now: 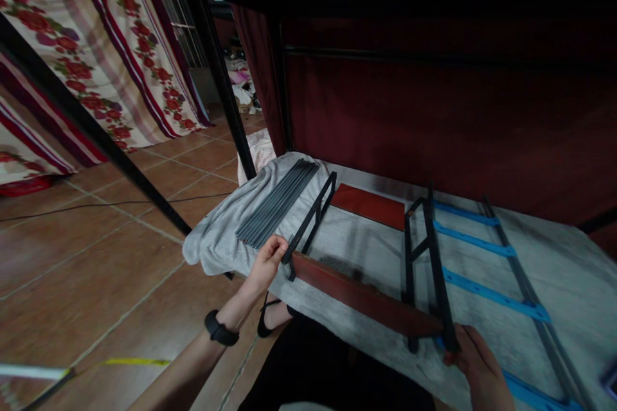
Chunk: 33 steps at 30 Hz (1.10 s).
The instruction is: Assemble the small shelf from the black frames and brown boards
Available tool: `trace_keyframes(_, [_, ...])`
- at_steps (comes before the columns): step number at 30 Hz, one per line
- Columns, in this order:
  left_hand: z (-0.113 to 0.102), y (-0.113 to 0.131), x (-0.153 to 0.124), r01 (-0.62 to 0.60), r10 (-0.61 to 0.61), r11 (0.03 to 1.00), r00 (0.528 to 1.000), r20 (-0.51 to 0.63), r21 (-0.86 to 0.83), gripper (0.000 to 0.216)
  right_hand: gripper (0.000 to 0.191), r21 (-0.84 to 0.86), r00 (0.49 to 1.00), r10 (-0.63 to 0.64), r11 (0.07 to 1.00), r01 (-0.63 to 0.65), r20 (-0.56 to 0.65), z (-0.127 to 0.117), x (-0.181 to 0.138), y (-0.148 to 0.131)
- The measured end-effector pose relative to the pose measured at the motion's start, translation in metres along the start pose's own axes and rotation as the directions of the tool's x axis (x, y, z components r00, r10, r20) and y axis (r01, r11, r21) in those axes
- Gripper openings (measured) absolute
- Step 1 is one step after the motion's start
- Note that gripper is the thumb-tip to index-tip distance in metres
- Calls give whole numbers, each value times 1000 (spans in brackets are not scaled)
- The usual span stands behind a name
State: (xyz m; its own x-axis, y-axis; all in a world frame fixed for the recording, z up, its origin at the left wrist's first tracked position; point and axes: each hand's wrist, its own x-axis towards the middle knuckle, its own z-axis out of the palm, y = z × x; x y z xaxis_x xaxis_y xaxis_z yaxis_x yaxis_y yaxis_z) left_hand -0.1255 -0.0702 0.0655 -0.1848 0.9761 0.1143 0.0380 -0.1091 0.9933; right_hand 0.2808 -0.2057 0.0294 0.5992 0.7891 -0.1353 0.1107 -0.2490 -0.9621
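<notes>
My left hand (270, 258), with a black band on its wrist, pinches the near end of a black metal side frame (313, 215). Low on the right, the fingers of my right hand (478, 354) are closed around the near end of a second black side frame (434, 270). Between the two frames, a reddish-brown board (361, 294) stands on edge along the near side. A similar reddish board (369, 204) spans the far side. The whole piece rests on a grey cloth (357, 250). My right fingertips are partly hidden.
Several grey tubes (279, 202) lie side by side left of the frames. To the right are blue slats (496, 289) fixed across dark tubes. Black bed posts (224, 83) and a dark overhead frame surround the surface. A cable (120, 204) crosses the tiled floor.
</notes>
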Motion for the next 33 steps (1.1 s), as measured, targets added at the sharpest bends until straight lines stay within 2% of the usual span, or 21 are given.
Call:
trace_keyframes(2, [-1,1,0,4,-4,1000,1000,8,0,35,53,15,1000,25,1000,-25,4,0,-2,-1])
trace_keyframes(5, [-4,4,0,78,-79,996,996,39,36,35,52,7,999,41,999,-42,17,0,-5,-4])
trace_keyframes(8, [-6,6,0,118,-122,990,991,58,78,37,53,-26,999,10,1000,-9,40,0,-6,-8])
trace_keyframes(13, [-5,3,2,19,-24,996,998,61,83,38,53,-3,998,-50,999,50,33,1,-4,-8])
trace_keyframes(18, [-6,-2,2,-67,64,993,997,36,94,36,61,8,999,45,999,-46,29,3,2,1])
trace_keyframes(20, [-8,-1,2,-28,24,995,998,50,92,39,64,5,996,83,997,-83,20,5,4,3])
trace_keyframes(24, [-14,3,5,54,-73,986,991,115,155,46,67,3,995,79,997,-79,59,7,8,4])
trace_keyframes(28, [-16,0,10,-31,-3,969,991,137,244,55,68,27,996,82,996,-84,42,13,8,0])
trace_keyframes(33, [-14,-9,12,-141,116,943,988,98,302,59,58,93,997,54,994,-59,54,18,6,-7])
